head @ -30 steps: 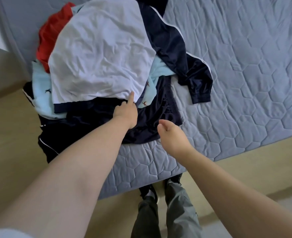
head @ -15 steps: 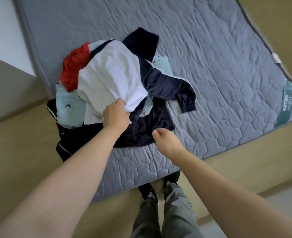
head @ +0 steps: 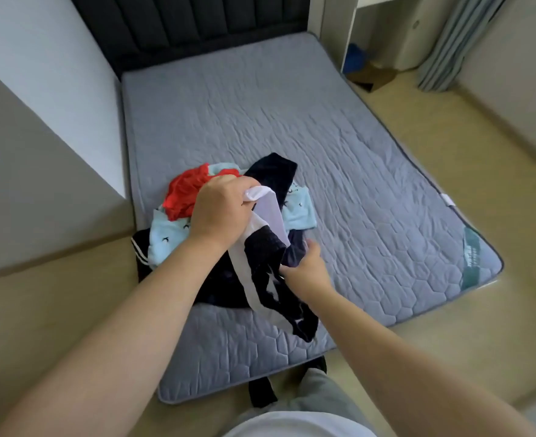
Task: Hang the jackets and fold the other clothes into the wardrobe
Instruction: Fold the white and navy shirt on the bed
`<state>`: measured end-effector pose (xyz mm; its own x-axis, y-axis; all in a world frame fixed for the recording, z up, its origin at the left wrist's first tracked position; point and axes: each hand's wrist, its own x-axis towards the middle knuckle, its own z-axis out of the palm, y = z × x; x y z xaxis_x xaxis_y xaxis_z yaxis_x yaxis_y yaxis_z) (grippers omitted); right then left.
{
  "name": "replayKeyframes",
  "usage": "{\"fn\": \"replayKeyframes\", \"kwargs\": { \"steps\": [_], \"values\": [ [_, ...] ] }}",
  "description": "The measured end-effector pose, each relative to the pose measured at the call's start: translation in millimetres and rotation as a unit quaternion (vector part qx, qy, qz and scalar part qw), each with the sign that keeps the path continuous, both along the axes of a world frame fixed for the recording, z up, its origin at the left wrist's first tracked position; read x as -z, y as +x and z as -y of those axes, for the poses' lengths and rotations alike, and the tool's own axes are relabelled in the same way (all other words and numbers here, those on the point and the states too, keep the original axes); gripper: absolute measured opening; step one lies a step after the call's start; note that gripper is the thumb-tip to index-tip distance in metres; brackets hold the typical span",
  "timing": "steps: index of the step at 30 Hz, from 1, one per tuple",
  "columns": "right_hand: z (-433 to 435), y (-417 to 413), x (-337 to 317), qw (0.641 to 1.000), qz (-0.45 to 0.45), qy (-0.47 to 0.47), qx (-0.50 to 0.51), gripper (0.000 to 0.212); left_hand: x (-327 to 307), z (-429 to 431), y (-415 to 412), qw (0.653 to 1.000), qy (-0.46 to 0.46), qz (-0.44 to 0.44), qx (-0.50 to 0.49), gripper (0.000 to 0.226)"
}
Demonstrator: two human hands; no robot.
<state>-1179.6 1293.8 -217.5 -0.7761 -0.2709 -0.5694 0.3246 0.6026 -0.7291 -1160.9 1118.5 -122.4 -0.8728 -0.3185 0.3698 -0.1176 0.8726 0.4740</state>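
Note:
A pile of clothes lies at the near left corner of the grey quilted mattress (head: 339, 159). My left hand (head: 220, 211) grips a white and navy garment (head: 268, 266) by its top and holds it raised above the pile, so it hangs down in front. My right hand (head: 307, 269) reaches in at the garment's right edge and touches the dark fabric; how its fingers lie is blurred. Under them sit a red garment (head: 184, 192), a light blue printed garment (head: 167, 241) and a dark navy garment (head: 274, 170).
A dark padded headboard (head: 197, 23) stands at the mattress's far end. A white wall (head: 39, 99) runs along the left. At the back right are a white desk (head: 383, 33) and a grey curtain (head: 449, 42). Wooden floor surrounds the bed.
My left hand has bunched the white and navy garment and lifted it off the pile. My right hand moved up to its hanging edge. The camera tilted up, showing the whole bed.

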Motion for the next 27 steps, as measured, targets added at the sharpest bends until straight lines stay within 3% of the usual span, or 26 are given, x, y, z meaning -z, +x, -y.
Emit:
{"fn": "replayKeyframes", "kwargs": {
  "steps": [3, 5, 8, 11, 13, 17, 20, 23, 27],
  "values": [
    [-8, -5, -24, 0.997, -0.073, 0.030, -0.012, 0.107, -41, -1, 16, 0.998, -0.009, -0.059, 0.017, 0.018],
    [-11, -10, -37, 0.991, -0.095, 0.054, -0.079, 0.086, -64, -2, 25, 0.995, -0.013, -0.096, 0.023, 0.023],
    [-8, -10, -55, 0.987, -0.102, 0.052, -0.116, 0.025, -86, 3, 34, 0.990, -0.005, -0.140, 0.006, 0.024],
    [-2, -12, -76, 0.984, -0.131, 0.079, -0.092, 0.032, -93, 16, 39, 0.987, 0.014, -0.156, -0.022, 0.026],
    [3, -14, -93, 0.989, -0.126, 0.060, -0.050, 0.039, -90, 25, 41, 0.988, 0.036, -0.136, -0.061, 0.034],
    [17, -21, -131, 0.994, -0.092, -0.045, 0.041, 0.033, -74, 41, 50, 0.989, 0.069, -0.052, -0.123, 0.049],
    [30, -23, -163, 0.989, -0.066, -0.119, 0.063, 0.034, -57, 50, 60, 0.985, 0.091, 0.009, -0.146, 0.043],
    [47, -21, -188, 0.982, -0.050, -0.168, 0.065, 0.024, -39, 48, 68, 0.977, 0.135, 0.073, -0.150, 0.022],
    [67, -11, -206, 0.975, -0.029, -0.207, 0.073, 0.016, -19, 36, 81, 0.968, 0.163, 0.077, -0.176, 0.032]
  ]
}}
